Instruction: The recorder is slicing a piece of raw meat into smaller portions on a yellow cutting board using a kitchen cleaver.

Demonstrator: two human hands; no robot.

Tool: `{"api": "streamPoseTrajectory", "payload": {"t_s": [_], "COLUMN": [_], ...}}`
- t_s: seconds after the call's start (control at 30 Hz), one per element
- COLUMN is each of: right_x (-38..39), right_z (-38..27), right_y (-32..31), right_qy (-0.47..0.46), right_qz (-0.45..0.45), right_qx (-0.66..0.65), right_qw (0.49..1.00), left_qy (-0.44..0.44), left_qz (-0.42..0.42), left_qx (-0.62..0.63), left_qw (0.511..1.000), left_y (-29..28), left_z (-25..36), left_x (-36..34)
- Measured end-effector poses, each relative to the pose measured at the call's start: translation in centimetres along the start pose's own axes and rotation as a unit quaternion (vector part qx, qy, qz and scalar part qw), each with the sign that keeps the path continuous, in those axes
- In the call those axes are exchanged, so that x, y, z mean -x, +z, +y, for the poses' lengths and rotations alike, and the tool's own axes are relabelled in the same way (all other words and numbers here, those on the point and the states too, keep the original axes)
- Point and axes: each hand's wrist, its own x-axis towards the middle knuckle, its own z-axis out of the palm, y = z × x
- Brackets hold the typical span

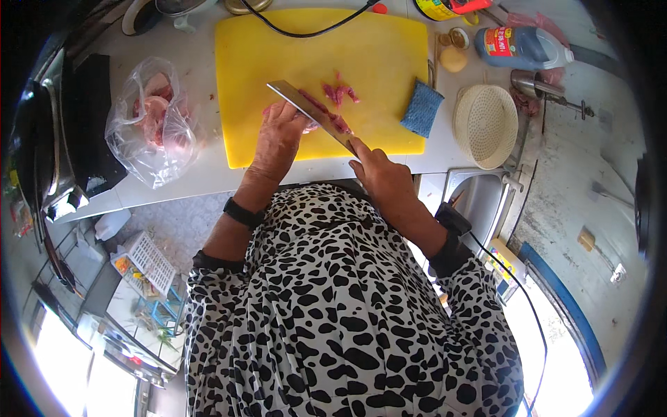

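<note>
On the yellow cutting board (pixel 271 55), my right hand (pixel 384 179) grips the handle of a cleaver (pixel 310 112), its broad blade slanting up to the left. Close against the blade, my left hand (pixel 276 142) presses down on a piece of raw meat (pixel 310 127), with its fingers bent and partly hidden behind the steel. Along the far side of the blade lie cut strips of meat (pixel 338 123). Several smaller meat bits (pixel 339 92) are scattered just beyond them.
A clear plastic bag of raw meat (pixel 156 115) sits left of the board. A blue sponge cloth (pixel 422 109) rests on the board's right edge. Farther right are a cream woven basket (pixel 486 126), a large bottle of dark liquid (pixel 521 47) and a sink (pixel 474 197). A black cable (pixel 299 35) crosses the board's far edge.
</note>
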Motion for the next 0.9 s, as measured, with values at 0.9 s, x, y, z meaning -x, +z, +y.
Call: {"api": "streamPoseTrajectory", "payload": {"t_s": [0.9], "right_x": [1.5], "right_z": [1.9], "right_y": [-1.6], "right_qy": [-0.017], "right_qz": [-0.031], "right_qx": [-0.008], "right_qw": [0.999], "left_qy": [0.05], "left_qz": [0.017], "left_qx": [-0.017], "left_qw": [0.998], "left_y": [0.0], "left_z": [0.1], "left_x": [0.2]}}
